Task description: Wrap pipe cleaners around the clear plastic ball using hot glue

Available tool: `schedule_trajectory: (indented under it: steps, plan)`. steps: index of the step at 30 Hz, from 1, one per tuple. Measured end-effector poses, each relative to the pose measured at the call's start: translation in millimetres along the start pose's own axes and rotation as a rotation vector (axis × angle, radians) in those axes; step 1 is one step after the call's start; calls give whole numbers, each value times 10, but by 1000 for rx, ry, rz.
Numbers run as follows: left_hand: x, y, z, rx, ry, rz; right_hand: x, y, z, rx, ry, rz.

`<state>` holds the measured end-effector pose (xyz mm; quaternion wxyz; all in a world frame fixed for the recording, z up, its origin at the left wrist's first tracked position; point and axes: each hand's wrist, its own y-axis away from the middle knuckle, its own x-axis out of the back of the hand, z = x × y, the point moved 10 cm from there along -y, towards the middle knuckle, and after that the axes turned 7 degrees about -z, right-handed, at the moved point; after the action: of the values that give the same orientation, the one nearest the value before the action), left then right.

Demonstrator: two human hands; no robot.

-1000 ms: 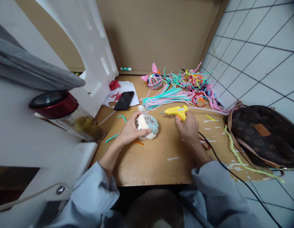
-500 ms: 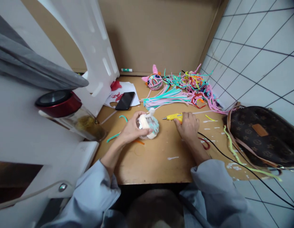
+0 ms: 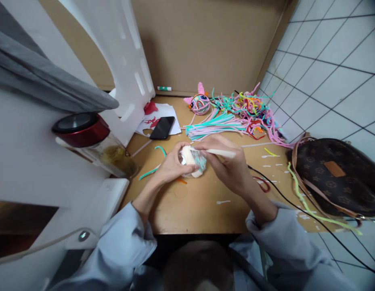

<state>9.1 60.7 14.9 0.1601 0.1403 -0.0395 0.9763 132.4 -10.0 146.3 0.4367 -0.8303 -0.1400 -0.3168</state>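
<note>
My left hand [image 3: 172, 163] grips a small round ball [image 3: 195, 163] wrapped in cream and pale teal fuzzy strips, from its left side. On the ball's upper right, my right hand [image 3: 228, 161] pinches a cream fuzzy strip [image 3: 220, 152] whose free end points right across the fingers. The yellow glue gun is hidden, apparently behind my right hand; its black cable [image 3: 276, 188] runs off to the right. Teal strips [image 3: 148, 174] and a short orange one [image 3: 182, 181] lie beside my left hand.
Behind are a black phone [image 3: 162, 127] on white paper [image 3: 177, 128], a decorated pink-eared ball [image 3: 200, 104], bundled strips [image 3: 214, 126] and a tangled colourful pile [image 3: 250, 106]. A red-lidded glass bottle [image 3: 114, 159] stands left. A brown bag [image 3: 341, 173] sits right, against the tiled wall.
My right hand has let go of the yellow glue gun, moved left to the ball and taken hold of the cream strip. My left hand still holds the ball.
</note>
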Motion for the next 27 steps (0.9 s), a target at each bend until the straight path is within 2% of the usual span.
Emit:
schedule_trajectory:
  steps: [4, 9, 13, 19, 25, 27]
  plan:
    - [0, -9, -36, 16, 42, -13, -10, 178, 220, -47, -41, 52]
    - [5, 0, -6, 34, 54, -12, -114, 306, 338, -35, -144, 80]
    - [29, 10, 42, 39, 22, 11, -163, 359, 334, 0, -139, 70]
    - [35, 17, 41, 62, 2, 12, -129, 407, 306, 13, -68, 91]
    - [33, 13, 42, 58, -8, 7, -228, 412, 263, 45, -71, -9]
    - [34, 12, 51, 54, -14, 4, -228, 421, 286, 32, -79, -2]
